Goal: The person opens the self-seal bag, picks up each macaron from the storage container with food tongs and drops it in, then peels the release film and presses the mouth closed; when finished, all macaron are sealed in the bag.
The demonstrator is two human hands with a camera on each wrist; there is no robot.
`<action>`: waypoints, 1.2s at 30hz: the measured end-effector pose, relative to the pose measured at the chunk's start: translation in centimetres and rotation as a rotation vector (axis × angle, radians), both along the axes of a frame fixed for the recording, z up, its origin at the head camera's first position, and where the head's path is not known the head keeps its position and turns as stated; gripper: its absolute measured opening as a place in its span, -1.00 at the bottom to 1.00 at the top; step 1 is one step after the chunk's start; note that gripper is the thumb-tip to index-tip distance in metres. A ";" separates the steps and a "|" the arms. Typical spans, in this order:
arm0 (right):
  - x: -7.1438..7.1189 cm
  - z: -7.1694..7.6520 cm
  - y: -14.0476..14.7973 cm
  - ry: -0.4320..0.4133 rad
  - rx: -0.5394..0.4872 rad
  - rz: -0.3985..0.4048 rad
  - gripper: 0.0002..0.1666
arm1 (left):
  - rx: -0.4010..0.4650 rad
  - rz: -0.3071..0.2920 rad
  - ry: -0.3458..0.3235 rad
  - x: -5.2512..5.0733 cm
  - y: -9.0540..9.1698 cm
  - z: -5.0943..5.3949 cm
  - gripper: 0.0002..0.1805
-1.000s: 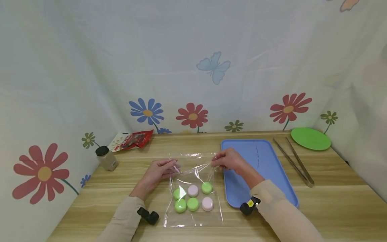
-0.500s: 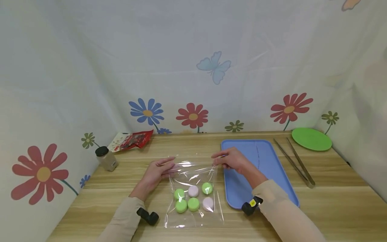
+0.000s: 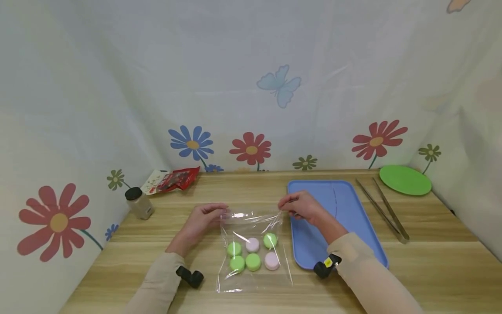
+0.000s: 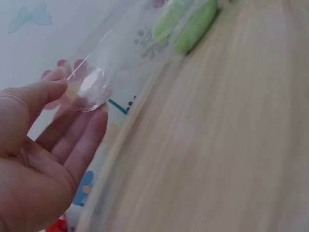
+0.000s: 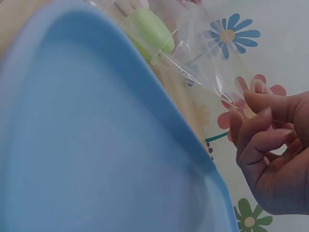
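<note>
A clear plastic bag (image 3: 255, 281) lies on the wooden table, with several green macarons (image 3: 253, 262) and two pale pink macarons (image 3: 272, 261) inside. At its far left corner my left hand (image 3: 201, 222) pinches the film between thumb and fingers; the left wrist view shows the same left hand (image 4: 53, 140) with its other fingers extended. My right hand (image 3: 307, 209) pinches the opposite far corner above the blue tray's left edge. In the right wrist view, the right hand (image 5: 275, 140) grips the film with thumb and curled fingers. The bag's far edge is raised and stretched between both hands.
A blue tray (image 3: 333, 244) lies right of the bag, with metal tongs (image 3: 386, 211) and a green plate (image 3: 405, 180) beyond it. At the back left are a black-lidded jar (image 3: 140, 204) and a red-and-white packet (image 3: 172, 180). A patterned cloth (image 3: 251, 78) hangs behind the table.
Both hands keep hold of the bag's far corners. The right hand has shifted slightly to the right, and the glints and folds in the film have changed. The macarons keep their arrangement.
</note>
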State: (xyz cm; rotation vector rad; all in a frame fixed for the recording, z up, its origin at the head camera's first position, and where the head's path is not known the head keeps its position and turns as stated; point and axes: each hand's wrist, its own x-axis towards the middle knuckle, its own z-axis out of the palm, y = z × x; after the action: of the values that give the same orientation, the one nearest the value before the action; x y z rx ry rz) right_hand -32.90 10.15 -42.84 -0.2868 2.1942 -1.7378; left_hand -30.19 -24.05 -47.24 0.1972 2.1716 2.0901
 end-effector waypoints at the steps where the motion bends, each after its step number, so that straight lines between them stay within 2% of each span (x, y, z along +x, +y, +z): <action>1: 0.1 0.1 0.0 0.001 0.020 -0.002 -0.85 | -0.076 0.012 0.039 0.1 0.0 0.2 -0.65; 4: 0.1 0.2 0.1 -0.014 0.048 0.003 -0.78 | -0.254 0.047 0.115 0.2 -0.2 0.9 -0.73; 6: 0.2 0.2 0.2 -0.031 0.049 0.021 -0.73 | -0.305 0.041 0.125 0.3 -0.4 1.3 -0.73; 7: 0.2 0.2 0.3 -0.041 0.047 0.029 -0.71 | -0.305 0.026 0.116 0.3 -0.6 1.4 -0.72; 12: 0.2 0.3 0.4 -0.096 0.006 0.053 -0.69 | -0.189 -0.085 0.000 0.2 -1.3 1.8 -0.62; 15: 0.2 0.2 0.5 -0.103 -0.004 0.081 -0.72 | -0.143 -0.125 -0.026 0.4 -1.4 2.1 -0.59; 17: 0.2 0.2 0.5 -0.107 -0.006 0.100 -0.73 | -0.124 -0.132 -0.042 0.5 -1.3 2.3 -0.56; 21: 0.2 0.2 0.5 -0.106 0.002 0.121 -0.71 | -0.146 -0.067 -0.064 0.6 -0.7 2.5 -0.49; 26: 0.4 -0.1 0.0 -0.041 0.060 0.106 -0.73 | -0.201 0.023 -0.072 0.8 -0.1 2.6 -0.48; 28: 0.5 -0.1 -0.3 -0.029 0.068 0.084 -0.73 | -0.221 0.038 -0.083 0.8 0.1 2.7 -0.44; 31: 0.8 0.0 -0.6 -0.023 0.069 0.043 -0.60 | -0.257 0.058 -0.111 0.9 0.2 2.8 -0.43; 34: 0.9 -0.1 -0.8 -0.023 0.097 0.004 -0.52 | -0.301 0.073 -0.130 1.0 0.2 2.9 -0.52; 36: 0.9 -0.1 -0.9 -0.019 0.130 -0.009 -0.59 | -0.318 0.086 -0.137 1.0 0.3 2.9 -0.59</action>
State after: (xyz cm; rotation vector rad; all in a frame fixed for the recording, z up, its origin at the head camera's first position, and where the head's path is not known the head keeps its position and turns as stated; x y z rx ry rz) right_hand -32.02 9.25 -42.98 -0.2282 2.2855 -1.5860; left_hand -29.14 -23.79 -44.30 -0.0692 2.4217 1.7051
